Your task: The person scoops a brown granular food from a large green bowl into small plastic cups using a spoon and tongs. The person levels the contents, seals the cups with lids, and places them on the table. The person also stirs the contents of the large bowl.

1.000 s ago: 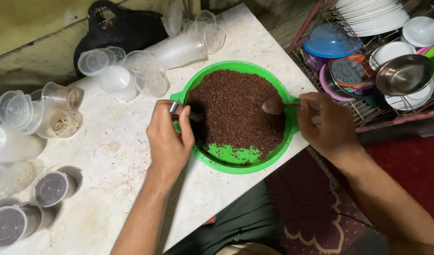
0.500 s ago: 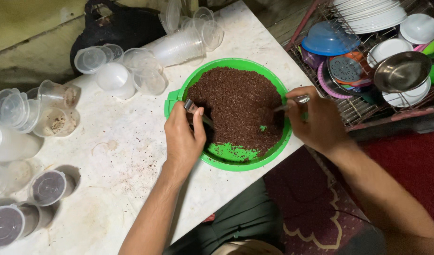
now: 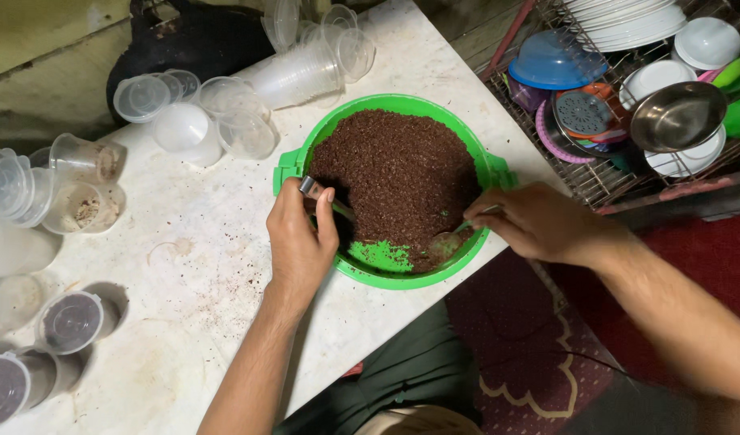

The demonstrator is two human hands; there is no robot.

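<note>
A round green plastic bowl [image 3: 305, 157] sits on the white table, filled with a dark brown crumbly mix [image 3: 398, 173]; a patch of bare green floor shows at its near side. My left hand [image 3: 299, 242] grips a metal spoon [image 3: 320, 193] whose handle end sticks up past my thumb, its bowl dug into the mix at the left. My right hand [image 3: 535, 221] holds a second spoon [image 3: 449, 240], its tip low in the mix by the near right rim.
Several clear plastic cups and lids [image 3: 225, 121] lie behind and left of the bowl. Two lidded cups with dark filling [image 3: 68, 322] stand at the near left. A wire dish rack [image 3: 628, 89] with plates, bowls and a steel pan is at the right. A black bag [image 3: 192, 40] lies at the back.
Both hands shifted along the bowl's near side while scraping with the spoons; the right spoon has gone lower into the mix. The bare green patch at the near rim stays.
</note>
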